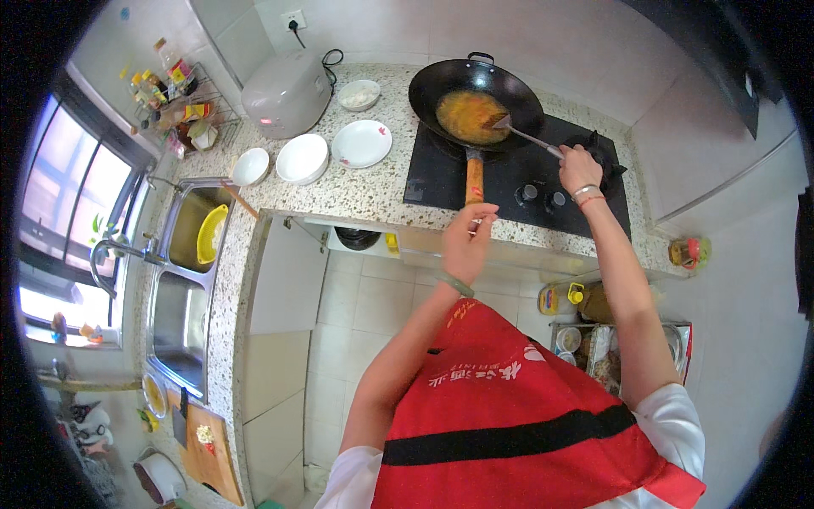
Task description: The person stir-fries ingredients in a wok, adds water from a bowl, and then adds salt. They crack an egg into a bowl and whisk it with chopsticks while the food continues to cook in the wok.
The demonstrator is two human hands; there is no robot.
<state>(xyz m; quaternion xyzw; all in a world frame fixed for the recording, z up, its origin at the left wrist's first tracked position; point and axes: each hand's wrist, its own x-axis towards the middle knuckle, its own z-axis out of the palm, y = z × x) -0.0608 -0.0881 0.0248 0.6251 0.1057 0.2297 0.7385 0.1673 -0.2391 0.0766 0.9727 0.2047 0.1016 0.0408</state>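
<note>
A black wok (pixel 424 92) sits tilted on the left side of the black gas stove (pixel 424 182), with a yellow-orange liquid food (pixel 466 112) in it. My left hand (pixel 468 242) is at the near end of its wooden handle (pixel 475 174), fingers curled loosely around the tip, which they partly hide. My right hand (pixel 580 168) grips a metal spatula (pixel 534 140) by its handle. The spatula's blade dips into the food at the right side of the wok.
Left of the stove are a white plate (pixel 362 144), white bowls (pixel 302 159), a bowl of white food (pixel 359 95) and a rice cooker (pixel 288 93). A double sink (pixel 181 327) holds a yellow basket (pixel 212 233). A cutting board (pixel 210 458) lies nearer. A cabinet door (pixel 288 280) stands open.
</note>
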